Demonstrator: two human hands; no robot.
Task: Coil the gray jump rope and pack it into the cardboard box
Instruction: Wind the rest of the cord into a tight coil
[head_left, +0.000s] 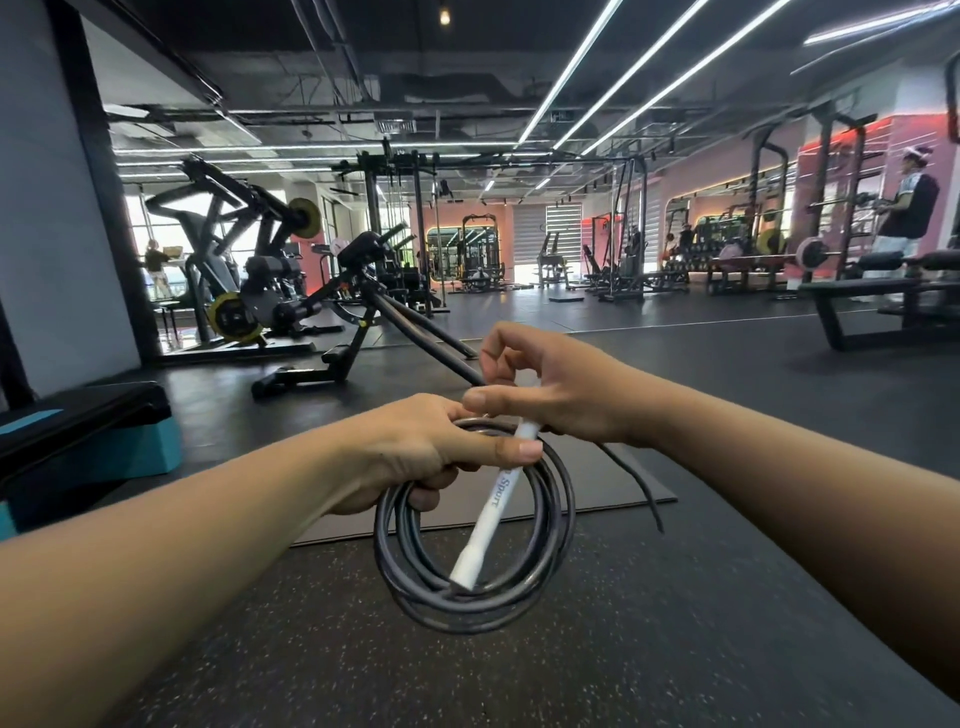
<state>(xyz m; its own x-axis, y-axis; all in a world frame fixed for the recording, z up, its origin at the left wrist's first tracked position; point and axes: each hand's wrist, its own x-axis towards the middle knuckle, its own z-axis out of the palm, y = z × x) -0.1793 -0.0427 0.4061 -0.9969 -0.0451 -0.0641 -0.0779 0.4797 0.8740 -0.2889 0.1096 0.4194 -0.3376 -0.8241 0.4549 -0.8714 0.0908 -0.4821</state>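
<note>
The gray jump rope (558, 525) hangs in several loops in front of me, above the speckled floor. My left hand (410, 457) grips the top of the coil, thumb laid across the loops. A white handle (493, 506) with printed lettering slants down across the coil. My right hand (561, 384) holds the upper end of that white handle, with the index finger raised. A loose length of rope (641, 483) trails from under my right hand down to the right. No cardboard box is in view.
A dark mat (597, 478) lies on the floor just beyond my hands. A black and teal step platform (88, 441) stands at the left. An incline bench machine (358, 312) sits ahead. At the right stands a bench (878, 296), and a person (906, 218) behind it.
</note>
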